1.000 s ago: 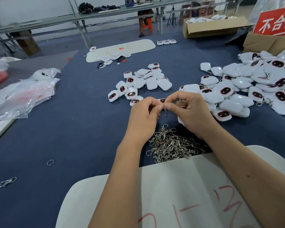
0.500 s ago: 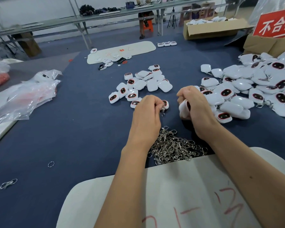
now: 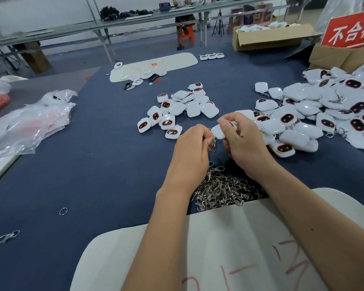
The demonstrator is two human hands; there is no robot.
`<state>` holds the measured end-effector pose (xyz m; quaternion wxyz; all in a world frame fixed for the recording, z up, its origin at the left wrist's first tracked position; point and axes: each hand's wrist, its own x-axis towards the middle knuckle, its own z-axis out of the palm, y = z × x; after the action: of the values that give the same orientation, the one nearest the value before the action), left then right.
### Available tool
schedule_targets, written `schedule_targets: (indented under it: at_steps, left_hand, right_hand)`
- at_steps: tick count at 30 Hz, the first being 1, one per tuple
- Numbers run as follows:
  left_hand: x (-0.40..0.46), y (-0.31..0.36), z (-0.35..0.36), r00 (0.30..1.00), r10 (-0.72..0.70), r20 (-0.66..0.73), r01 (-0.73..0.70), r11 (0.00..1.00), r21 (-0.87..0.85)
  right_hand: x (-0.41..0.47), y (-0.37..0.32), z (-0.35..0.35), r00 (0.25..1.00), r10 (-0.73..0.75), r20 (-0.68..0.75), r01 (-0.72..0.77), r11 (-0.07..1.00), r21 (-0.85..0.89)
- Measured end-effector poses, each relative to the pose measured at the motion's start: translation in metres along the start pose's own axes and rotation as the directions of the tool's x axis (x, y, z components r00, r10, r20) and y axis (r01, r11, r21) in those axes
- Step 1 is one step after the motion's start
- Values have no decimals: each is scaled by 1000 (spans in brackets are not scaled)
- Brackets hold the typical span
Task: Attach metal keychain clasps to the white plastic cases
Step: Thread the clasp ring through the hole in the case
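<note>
Here, at the far left, crumpled clear plastic bags (image 3: pixel 27 122) lay on the blue felt table (image 3: pixel 93 175), and nearer us one loose split ring (image 3: pixel 63 211) and one stray clasp (image 3: pixel 8 236) sat well apart from everything else. Farther back lay a pale oblong board (image 3: pixel 156 65) with a few small parts on it.

In the middle we saw a small heap of white plastic cases (image 3: pixel 177 110), roughly twenty, too overlapped for us to count exactly. Just in front of it our left hand (image 3: pixel 190 156) had its fingers curled, pinching a single metal keychain clasp (image 3: pixel 214 143) that hung down from them. Touching it, our right hand (image 3: pixel 243 141) gripped one white case (image 3: pixel 222 131) between thumb and curled fingers, held above the table. Half a second before, the two hands had been apart, the right one fisted around the case; now they met, and the case's edge was against the clasp.

Beneath our wrists lay a tangled pile of clasps (image 3: pixel 221 185), too many for us to count, partly hidden by both forearms and by the white board (image 3: pixel 229 238) at the near edge.

To the right spread a larger heap of cases (image 3: pixel 324 110) with chains showing among them, then two cardboard boxes (image 3: pixel 271 36) and one red sign (image 3: pixel 351 31).
</note>
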<state>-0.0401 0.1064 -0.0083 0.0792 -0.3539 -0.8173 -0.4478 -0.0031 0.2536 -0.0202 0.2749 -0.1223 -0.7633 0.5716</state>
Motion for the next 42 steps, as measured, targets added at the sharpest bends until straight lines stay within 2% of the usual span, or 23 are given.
schedule_targets:
  at_steps: [13,23,31,39,42]
  left_hand:
    - [-2,1,0,1000,-21,-12,21,999,47]
    - [-3,11,1,996,-83,-28,86,986,144]
    - [-3,16,1,996,-85,13,81,976,200]
    - [-5,14,3,997,-73,-36,79,973,218]
    - [-5,11,5,996,-49,-74,60,986,153]
  right_hand:
    - [-5,-6,0,1000,-21,13,21,999,29]
    - [-9,-8,1,993,-122,-3,120,978,-170]
    - [-10,-12,2,988,-156,-8,149,956,-252]
    - [-8,-12,6,997,-77,-10,72,965,-253]
    - [-6,-10,7,1000,-6,-18,3,989,-147]
